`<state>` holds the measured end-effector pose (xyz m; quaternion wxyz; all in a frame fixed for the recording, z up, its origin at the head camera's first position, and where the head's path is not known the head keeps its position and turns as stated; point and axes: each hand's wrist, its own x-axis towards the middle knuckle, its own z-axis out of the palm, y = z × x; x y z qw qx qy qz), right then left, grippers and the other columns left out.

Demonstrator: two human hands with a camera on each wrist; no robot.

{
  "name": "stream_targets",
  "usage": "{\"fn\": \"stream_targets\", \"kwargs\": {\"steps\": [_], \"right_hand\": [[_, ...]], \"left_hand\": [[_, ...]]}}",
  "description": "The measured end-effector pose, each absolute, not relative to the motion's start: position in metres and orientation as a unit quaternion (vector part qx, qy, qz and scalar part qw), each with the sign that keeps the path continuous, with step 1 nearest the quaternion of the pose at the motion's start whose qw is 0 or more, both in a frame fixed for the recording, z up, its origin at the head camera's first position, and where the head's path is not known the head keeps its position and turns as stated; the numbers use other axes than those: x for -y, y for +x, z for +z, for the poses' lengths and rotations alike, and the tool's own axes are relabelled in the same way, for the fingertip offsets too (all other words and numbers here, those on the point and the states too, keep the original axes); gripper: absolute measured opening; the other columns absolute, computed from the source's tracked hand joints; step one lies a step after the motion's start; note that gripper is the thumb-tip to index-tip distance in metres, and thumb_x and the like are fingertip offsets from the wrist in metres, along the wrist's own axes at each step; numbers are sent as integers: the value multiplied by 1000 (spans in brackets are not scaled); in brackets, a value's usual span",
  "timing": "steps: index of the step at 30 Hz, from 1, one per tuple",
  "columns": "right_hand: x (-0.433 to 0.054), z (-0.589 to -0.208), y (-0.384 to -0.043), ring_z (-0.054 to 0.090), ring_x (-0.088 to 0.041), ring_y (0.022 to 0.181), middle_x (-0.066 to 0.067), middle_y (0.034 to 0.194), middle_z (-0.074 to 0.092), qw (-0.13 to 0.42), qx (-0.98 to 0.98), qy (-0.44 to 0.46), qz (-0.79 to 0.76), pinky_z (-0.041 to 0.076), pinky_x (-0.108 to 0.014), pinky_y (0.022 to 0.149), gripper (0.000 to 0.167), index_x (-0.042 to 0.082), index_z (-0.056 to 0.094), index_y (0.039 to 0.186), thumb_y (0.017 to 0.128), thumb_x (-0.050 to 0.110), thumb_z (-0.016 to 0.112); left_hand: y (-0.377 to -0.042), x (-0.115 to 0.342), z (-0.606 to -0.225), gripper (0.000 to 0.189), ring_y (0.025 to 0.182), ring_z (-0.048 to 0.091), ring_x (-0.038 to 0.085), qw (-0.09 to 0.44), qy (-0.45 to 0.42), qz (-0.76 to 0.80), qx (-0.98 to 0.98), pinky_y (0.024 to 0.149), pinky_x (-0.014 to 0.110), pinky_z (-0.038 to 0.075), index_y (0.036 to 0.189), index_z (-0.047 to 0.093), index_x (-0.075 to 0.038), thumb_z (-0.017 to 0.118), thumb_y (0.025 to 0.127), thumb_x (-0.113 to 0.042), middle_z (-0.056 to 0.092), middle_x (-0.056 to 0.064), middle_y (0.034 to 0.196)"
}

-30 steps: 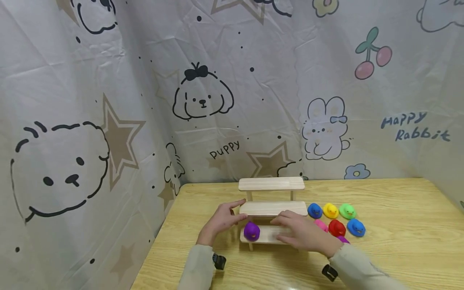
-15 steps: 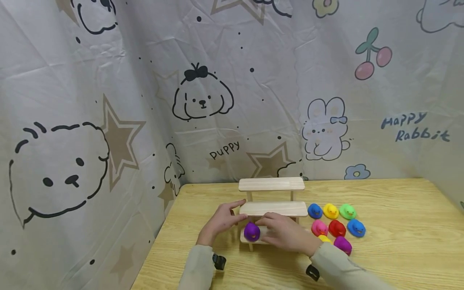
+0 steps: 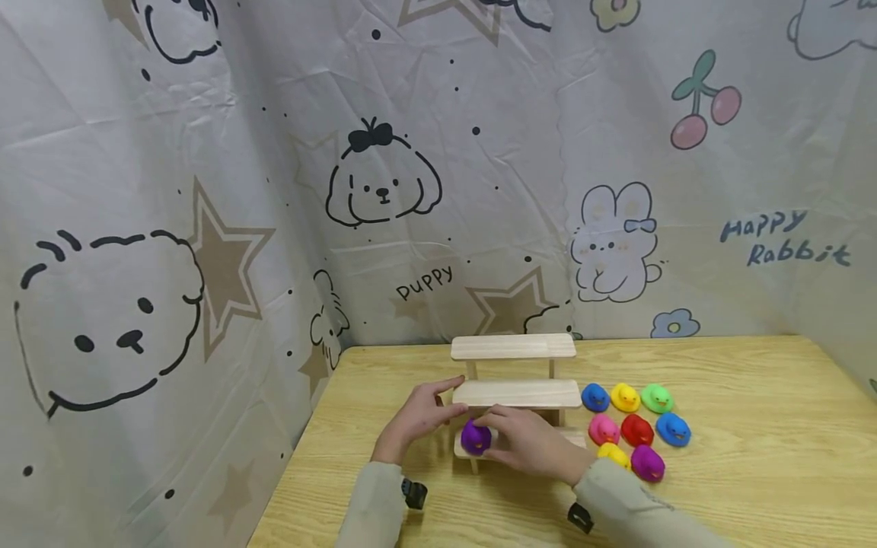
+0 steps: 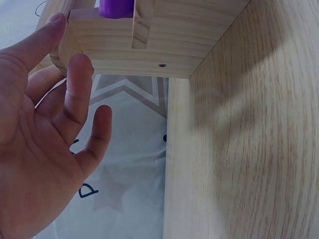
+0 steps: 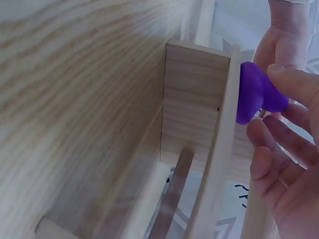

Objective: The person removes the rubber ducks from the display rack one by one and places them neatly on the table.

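A purple rubber duck sits at the left end of the lowest tier of a three-tier wooden display shelf. My right hand pinches this duck between thumb and fingers from its right side; in the right wrist view the duck stands against the board, the thumb lying on it. At the left end of the middle tier, my left hand holds the board's edge between thumb and index finger. The left wrist view has the left hand's other fingers loosely bent beside the shelf's side panel.
To the right of the shelf, several rubber ducks stand in rows on the wooden table, among them a green duck, a red duck and a magenta duck. A printed curtain hangs behind and to the left.
My right hand has moved left along the lowest tier to the purple duck and taken hold of it. Ducks it covered on the right now show. My left hand stays put.
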<state>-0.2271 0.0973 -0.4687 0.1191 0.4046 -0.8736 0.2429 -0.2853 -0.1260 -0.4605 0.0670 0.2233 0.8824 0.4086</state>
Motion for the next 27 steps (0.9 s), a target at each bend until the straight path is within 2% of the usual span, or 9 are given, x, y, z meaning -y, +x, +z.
{"fn": "stream_targets", "kwargs": {"steps": [7, 13, 16, 21, 27], "right_hand": [[-94, -475, -228, 62, -13, 82, 0, 106, 63, 129, 868, 402, 262, 50, -25, 72, 38, 10, 62, 113, 80, 23, 77], [-90, -481, -230, 60, -9, 72, 3, 97, 64, 152, 865, 393, 274, 47, -20, 65, 35, 9, 62, 107, 78, 18, 79], [-89, -482, -230, 59, -7, 69, 4, 94, 64, 160, 865, 388, 274, 46, -18, 62, 33, 11, 62, 105, 78, 18, 79], [-89, -482, -230, 57, -4, 68, 5, 93, 64, 159, 869, 382, 273, 45, -17, 61, 32, 12, 61, 104, 78, 19, 79], [-95, -481, -227, 55, -2, 70, 4, 94, 64, 149, 870, 382, 275, 46, -18, 62, 31, 12, 62, 104, 79, 19, 78]], "left_hand": [[-286, 126, -461, 54, 52, 51, 9, 64, 227, 406, -883, 45, 24, 40, 138, 51, -16, 67, 89, -34, 58, 5, 60], [-286, 127, -463, 54, 50, 50, 9, 61, 231, 408, -881, 44, 24, 39, 138, 52, -16, 67, 89, -33, 59, 11, 60], [-287, 127, -464, 54, 50, 50, 9, 60, 230, 409, -881, 45, 24, 39, 138, 52, -17, 67, 89, -34, 58, 7, 58], [-287, 126, -464, 55, 51, 50, 9, 59, 228, 408, -882, 45, 23, 39, 138, 51, -17, 67, 89, -34, 54, -1, 56], [-287, 126, -463, 55, 52, 50, 9, 58, 225, 407, -883, 44, 23, 38, 138, 51, -17, 67, 89, -34, 53, -2, 56]]}}
